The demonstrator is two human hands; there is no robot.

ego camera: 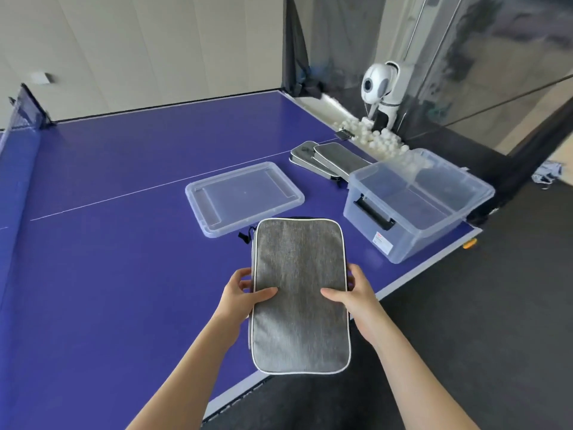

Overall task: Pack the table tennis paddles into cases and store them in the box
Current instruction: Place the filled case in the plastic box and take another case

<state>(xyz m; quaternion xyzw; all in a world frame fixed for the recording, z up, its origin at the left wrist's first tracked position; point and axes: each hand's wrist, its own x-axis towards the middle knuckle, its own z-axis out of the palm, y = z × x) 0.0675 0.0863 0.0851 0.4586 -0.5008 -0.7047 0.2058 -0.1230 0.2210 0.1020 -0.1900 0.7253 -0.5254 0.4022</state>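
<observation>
**A:** Why is everything set toward that one corner?

**B:** It keeps the reach short, I'd say. On the blue table (108, 274) the clear box (434, 234) stands at the right corner, open on top. Its lid (245, 197) lies flat just beside it on the left, out of the way of loading. As far as the clear walls show, no case is in the box yet.

**A:** And the case in hand?

**B:** The grey case (299, 293) is held flat over the near edge of the table, its long side pointing away from the person. That suits carrying it level to the box. At least 2 more cases (328, 161) lie overlapped behind the box.

**A:** How is it gripped?

**B:** The left hand (238, 296) and the right hand (356, 299) each clamp a long edge, thumb on top, fingers curled round the side.

**A:** How does it look?

**B:** It is grey woven fabric with pale piping and rounded corners. A black zip pull (245, 235) hangs at the far left corner. It seems zipped, though whether a paddle is inside I cannot tell.
</observation>
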